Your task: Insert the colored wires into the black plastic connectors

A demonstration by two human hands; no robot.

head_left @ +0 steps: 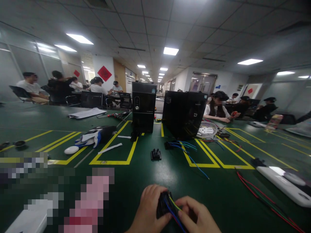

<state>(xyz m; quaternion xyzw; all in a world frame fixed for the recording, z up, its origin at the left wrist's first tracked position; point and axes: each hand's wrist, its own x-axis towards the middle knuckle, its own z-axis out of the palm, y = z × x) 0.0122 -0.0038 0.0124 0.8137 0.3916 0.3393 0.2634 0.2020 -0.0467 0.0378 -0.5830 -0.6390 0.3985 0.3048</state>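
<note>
Over green tabletop point(173, 176), 2 curled hands point(150, 207) point(196, 215) hold black part point(161, 204) and wire point(173, 202).

Left hand point(148, 207) curled, right hand point(198, 213) pinching, close together.

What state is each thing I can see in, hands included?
Left hand: closed around a black part
Black part: held, wires running across it
Right hand: pinching a yellow-green wire
Yellow-green wire: lying along the black part
Small black fitting: unheld, prongs up
Blue wires: fanned out
Black towers: both upright
Ceiling lights: lit
</note>
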